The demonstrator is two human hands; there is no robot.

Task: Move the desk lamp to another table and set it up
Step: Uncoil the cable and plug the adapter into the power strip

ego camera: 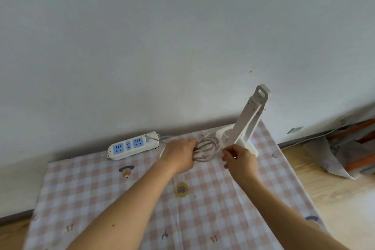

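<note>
Forearms come up from the bottom of the frame over a pink checked tablecloth (203,215). Left hand (180,155) is closed around a coiled cord (207,147) at centre; right hand (240,159) sits pinched just right of it, and I can't tell if it's got anything. Desk lamp (246,122) stands folded beyond, right of centre near the wall, power strip (133,145) to its left. Risk, I'd guess: tugging the coil could tip the lamp. Can't read any branding, cloth prints are too blurry.

The left hand (179,153) covers part of the coiled grey cable (207,147). The right hand (240,160) hides the white lamp base's (223,135) near edge; whatever it pinches is too small to tell.
</note>
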